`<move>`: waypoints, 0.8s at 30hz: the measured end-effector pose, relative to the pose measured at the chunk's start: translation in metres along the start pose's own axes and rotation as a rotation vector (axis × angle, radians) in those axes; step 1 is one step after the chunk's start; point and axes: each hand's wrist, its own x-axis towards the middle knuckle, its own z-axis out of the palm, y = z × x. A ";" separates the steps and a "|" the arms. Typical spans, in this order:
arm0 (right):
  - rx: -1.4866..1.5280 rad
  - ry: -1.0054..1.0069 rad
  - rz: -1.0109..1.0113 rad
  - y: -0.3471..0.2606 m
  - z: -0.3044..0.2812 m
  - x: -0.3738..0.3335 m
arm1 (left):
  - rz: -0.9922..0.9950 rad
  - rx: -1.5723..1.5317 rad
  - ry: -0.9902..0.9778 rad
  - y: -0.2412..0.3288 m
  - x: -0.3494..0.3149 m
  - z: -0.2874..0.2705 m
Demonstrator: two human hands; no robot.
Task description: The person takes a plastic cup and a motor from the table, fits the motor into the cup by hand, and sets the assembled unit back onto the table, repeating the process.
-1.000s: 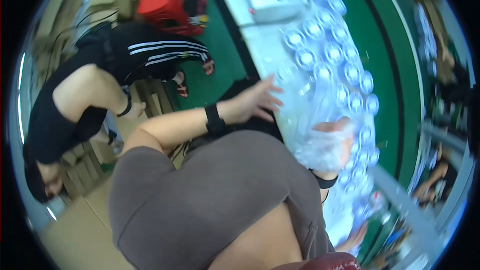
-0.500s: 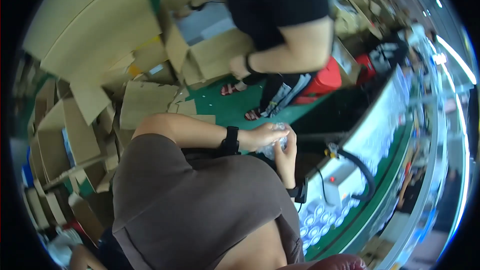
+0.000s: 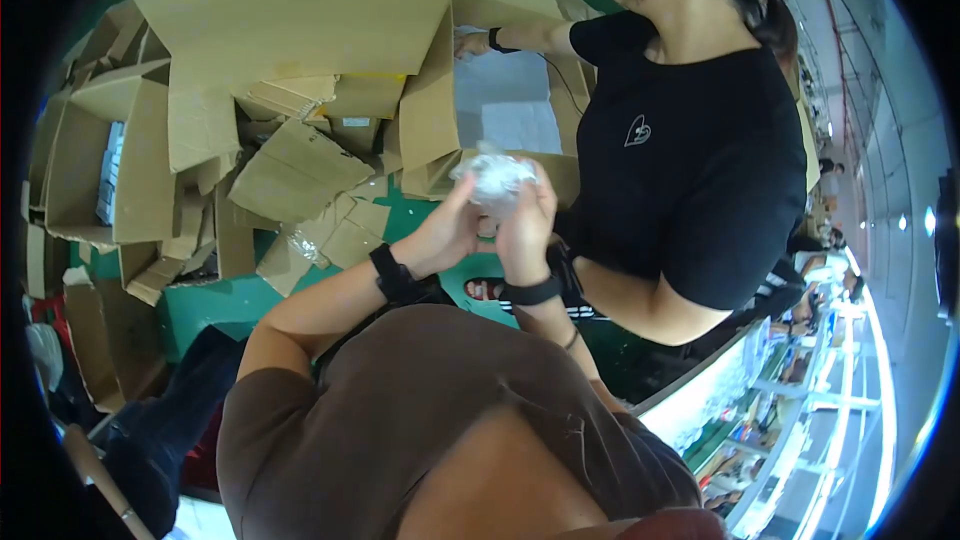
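My left hand (image 3: 448, 230) and my right hand (image 3: 524, 232) are raised together in front of my chest, fingers closed around a crumpled bundle of clear plastic (image 3: 497, 178). The bundle is whitish and shiny, and sticks up above my fingertips. What it is exactly, or whether something lies inside it, I cannot make out. Each of my wrists wears a black band. Just beyond my hands stands an open cardboard box (image 3: 425, 120), lined with a pale grey-white sheet (image 3: 505, 100).
A co-worker in a black shirt (image 3: 690, 150) stands close on the right, one hand (image 3: 470, 44) inside the lined box. Cardboard boxes (image 3: 140, 160) and flattened cardboard (image 3: 295, 170) crowd the left. A leg in dark trousers (image 3: 170, 430) shows at lower left. Green floor (image 3: 205, 315) lies between.
My view has swung left, toward the boxes. Both hands, with the plastic bundle between them, now point toward the lined box. The co-worker now appears nearer, on the right.
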 end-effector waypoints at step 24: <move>0.049 -0.174 0.173 0.004 0.009 0.299 | -0.565 2.121 0.573 -0.033 -0.182 -0.422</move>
